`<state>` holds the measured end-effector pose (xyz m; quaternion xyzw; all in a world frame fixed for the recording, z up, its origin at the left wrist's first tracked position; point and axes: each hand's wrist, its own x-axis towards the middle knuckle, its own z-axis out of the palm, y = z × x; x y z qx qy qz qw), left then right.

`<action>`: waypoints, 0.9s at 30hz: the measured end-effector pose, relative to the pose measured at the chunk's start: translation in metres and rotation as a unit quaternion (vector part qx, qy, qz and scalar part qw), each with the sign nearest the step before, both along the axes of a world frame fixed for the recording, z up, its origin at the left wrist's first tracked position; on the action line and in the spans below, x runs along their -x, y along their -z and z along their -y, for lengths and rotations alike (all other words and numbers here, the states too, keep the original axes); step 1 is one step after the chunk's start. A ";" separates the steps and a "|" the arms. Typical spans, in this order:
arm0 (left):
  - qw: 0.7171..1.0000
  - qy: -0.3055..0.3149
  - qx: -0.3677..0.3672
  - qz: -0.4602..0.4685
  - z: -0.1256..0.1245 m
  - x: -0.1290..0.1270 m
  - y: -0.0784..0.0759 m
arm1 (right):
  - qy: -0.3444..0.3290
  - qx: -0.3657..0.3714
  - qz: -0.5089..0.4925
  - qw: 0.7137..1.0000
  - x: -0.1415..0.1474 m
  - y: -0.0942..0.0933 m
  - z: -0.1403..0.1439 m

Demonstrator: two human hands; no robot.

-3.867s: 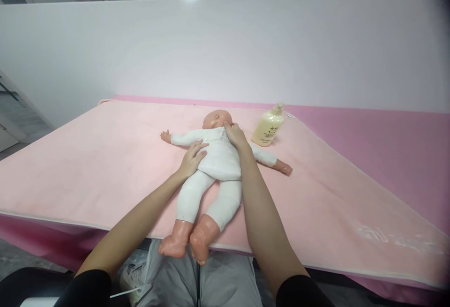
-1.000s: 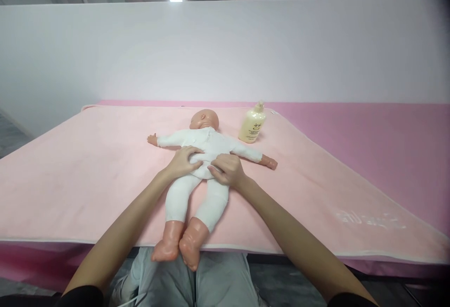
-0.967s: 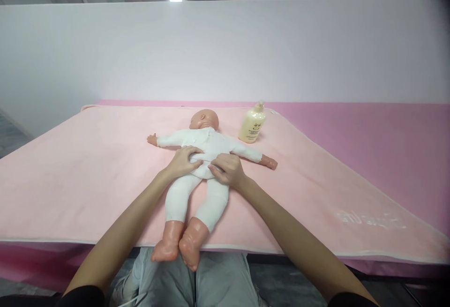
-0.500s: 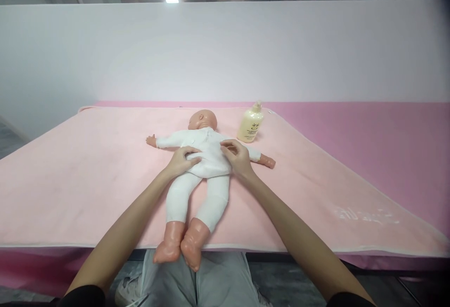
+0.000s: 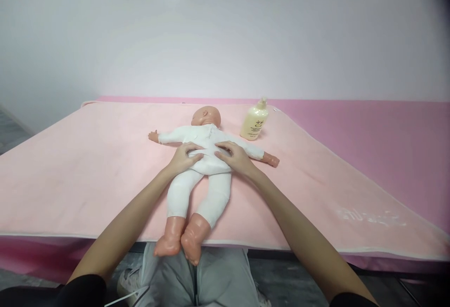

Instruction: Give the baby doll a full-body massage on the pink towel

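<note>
The doll (image 5: 206, 154) lies on its back on the pink blanket (image 5: 87, 157), head toward the wall, feet past the near edge. Left hand (image 5: 183, 156) and right hand (image 5: 235, 156) rest open and flat on its belly, fingertips nearly meeting. This looks like a tummy rub. Pressure should likely stay light. A bottle (image 5: 254, 120) stands right of the doll's head.

One baby doll (image 5: 204, 157) at centre; one pump lotion bottle (image 5: 254, 120) at two o'clock of it; one pink blanket (image 5: 87, 157) beneath; two bare hands: left hand (image 5: 184, 156), right hand (image 5: 235, 157).
</note>
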<state>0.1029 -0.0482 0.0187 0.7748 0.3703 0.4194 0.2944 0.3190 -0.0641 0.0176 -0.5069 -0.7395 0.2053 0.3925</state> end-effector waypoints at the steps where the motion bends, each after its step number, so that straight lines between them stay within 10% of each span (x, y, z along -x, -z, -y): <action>1: 1.000 -0.002 -0.003 0.002 0.000 0.000 0.000 | 0.004 0.004 0.002 1.000 0.001 0.000 0.000; 27: 0.983 -0.114 -0.108 0.095 -0.001 -0.003 -0.009 | -0.014 0.125 -0.030 0.992 0.010 -0.015 -0.023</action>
